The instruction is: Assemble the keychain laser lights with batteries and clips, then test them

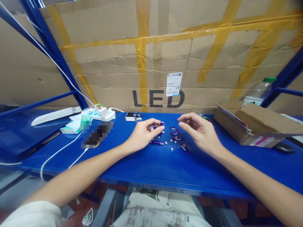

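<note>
My left hand (143, 134) is closed around a small purple flashlight (161, 128), held upright just above the blue table (151, 167). My right hand (199, 130) hovers to the right with thumb and forefinger pinched together; what they hold is too small to make out. Between the hands lie several purple carabiner clips (174, 128), another purple flashlight tube (156, 142) and small round button cells (171, 141).
A pile of finished black and silver flashlights (133, 117) lies at the back. A white power strip (104, 114) with cables sits back left. An open cardboard box (255, 124) stands at the right, a plastic bottle (259, 91) behind it. A cardboard wall marked LED closes the back.
</note>
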Action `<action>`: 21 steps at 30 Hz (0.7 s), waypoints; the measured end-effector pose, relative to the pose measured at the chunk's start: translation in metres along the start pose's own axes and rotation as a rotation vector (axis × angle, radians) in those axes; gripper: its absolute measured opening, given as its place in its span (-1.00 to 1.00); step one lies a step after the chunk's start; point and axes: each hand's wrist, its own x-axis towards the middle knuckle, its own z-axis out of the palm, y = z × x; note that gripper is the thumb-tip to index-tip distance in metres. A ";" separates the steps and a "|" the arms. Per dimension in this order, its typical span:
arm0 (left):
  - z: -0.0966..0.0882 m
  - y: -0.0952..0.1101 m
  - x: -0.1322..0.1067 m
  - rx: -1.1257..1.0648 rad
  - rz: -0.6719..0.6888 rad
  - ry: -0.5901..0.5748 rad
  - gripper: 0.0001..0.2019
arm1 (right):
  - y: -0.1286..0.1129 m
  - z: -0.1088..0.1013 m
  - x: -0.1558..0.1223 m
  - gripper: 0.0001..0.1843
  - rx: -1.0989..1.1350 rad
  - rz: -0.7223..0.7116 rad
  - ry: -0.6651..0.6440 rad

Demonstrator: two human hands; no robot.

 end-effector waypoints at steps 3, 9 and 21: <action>0.001 -0.001 -0.001 0.008 0.018 -0.057 -0.65 | 0.001 0.001 -0.002 -0.78 0.029 -0.002 -0.041; 0.001 -0.002 -0.004 0.096 0.153 -0.187 -0.76 | -0.004 0.003 -0.005 -0.80 0.120 0.010 -0.224; -0.001 -0.001 -0.005 0.208 0.256 -0.265 -0.73 | -0.003 0.003 -0.006 -0.87 0.043 -0.035 -0.339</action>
